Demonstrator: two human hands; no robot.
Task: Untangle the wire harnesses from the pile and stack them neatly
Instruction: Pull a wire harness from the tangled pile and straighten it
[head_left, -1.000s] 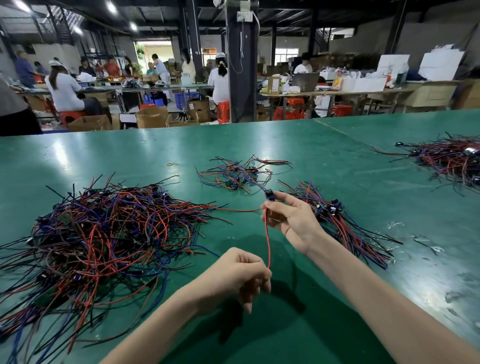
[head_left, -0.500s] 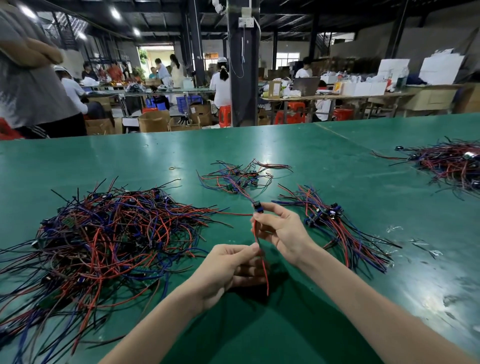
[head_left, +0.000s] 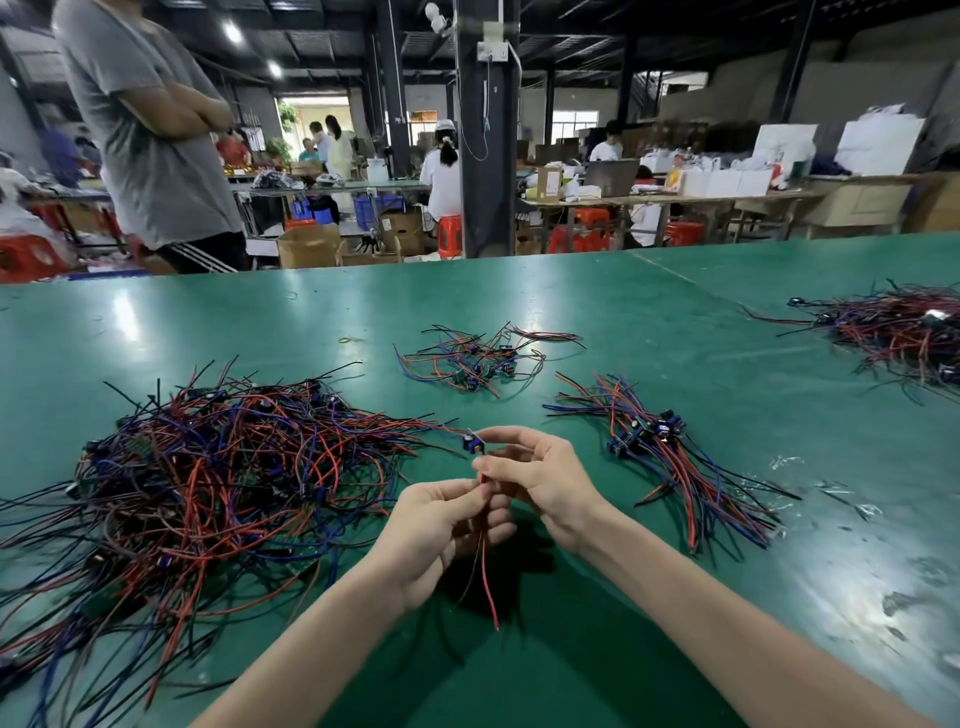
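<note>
Above the table (head_left: 571, 675), between tangled pile (head_left: 208, 478) and neat stack (head_left: 665, 457), we see left grip (head_left: 441, 525) and right grip (head_left: 540, 478) both pinching one harness (head_left: 485, 571); fingers (head_left: 501, 467) hide its middle, the pile runs off-frame.

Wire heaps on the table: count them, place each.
4: big tangled pile at left; small loose cluster centre back; aligned stack beside the right hand; another heap far right, cut off by the frame.
</note>
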